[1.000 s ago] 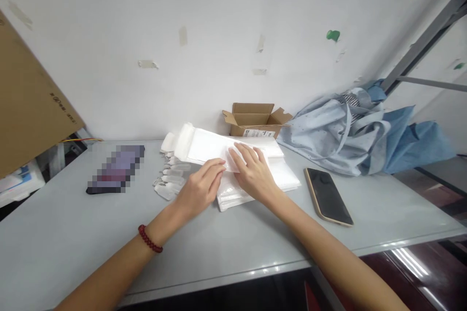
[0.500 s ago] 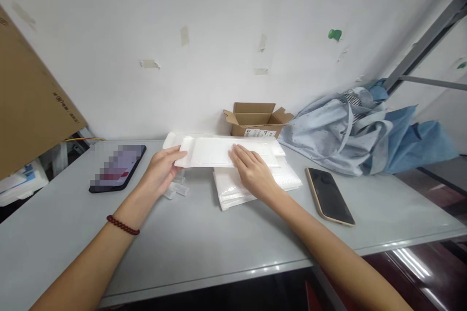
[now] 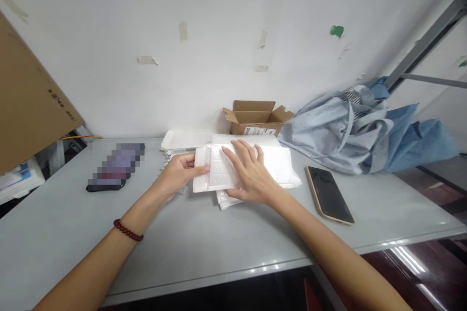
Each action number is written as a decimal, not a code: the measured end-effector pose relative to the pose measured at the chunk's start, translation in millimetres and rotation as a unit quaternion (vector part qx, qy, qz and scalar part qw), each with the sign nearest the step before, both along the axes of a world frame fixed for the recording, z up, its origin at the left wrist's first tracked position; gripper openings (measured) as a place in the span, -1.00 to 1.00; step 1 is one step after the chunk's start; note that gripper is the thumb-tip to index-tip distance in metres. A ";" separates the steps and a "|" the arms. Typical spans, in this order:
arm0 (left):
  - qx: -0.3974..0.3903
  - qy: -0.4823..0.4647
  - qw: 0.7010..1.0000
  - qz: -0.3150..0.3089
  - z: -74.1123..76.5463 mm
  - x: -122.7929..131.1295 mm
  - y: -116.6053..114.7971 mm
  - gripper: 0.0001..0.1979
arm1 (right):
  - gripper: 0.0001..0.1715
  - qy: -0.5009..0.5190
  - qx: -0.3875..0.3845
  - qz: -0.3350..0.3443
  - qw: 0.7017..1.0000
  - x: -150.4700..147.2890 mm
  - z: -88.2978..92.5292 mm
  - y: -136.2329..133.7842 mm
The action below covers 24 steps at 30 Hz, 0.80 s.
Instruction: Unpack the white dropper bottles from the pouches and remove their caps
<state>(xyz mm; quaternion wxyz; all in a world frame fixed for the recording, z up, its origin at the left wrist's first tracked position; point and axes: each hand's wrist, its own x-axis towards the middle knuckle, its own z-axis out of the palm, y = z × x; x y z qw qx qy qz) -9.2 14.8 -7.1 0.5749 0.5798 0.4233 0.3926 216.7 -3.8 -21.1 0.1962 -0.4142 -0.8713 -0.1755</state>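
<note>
My left hand (image 3: 179, 171) pinches the left end of a white padded envelope (image 3: 221, 175), thumb on top and fingers behind. My right hand (image 3: 251, 170) lies over the envelope's middle with fingers spread on its upper face and the thumb at the near edge, gripping it. Beneath it is a stack of similar white envelopes (image 3: 224, 201), mostly covered. Another flat white packet (image 3: 184, 140) lies behind, towards the wall. Small clear plastic pieces (image 3: 181, 189) are partly hidden by my left hand.
An opened small cardboard box (image 3: 251, 129) stands against the wall. On the right are a light-blue cloth bag (image 3: 328, 131) and a phone (image 3: 329, 194) with a dark screen. Another phone (image 3: 116, 167) lies left. A large cardboard sheet (image 3: 32, 102) leans at the far left of the grey table (image 3: 175, 262).
The held envelope has come nearer and to the right, off the packet behind. My left hand moved right with it, and my right hand's fingers have spread.
</note>
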 end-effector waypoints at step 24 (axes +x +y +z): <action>-0.032 0.385 0.922 -0.035 25.6 -105.3 26.0 -0.75 | -0.39 0.109 0.023 -0.011 0.994 11.1 1.6 13.3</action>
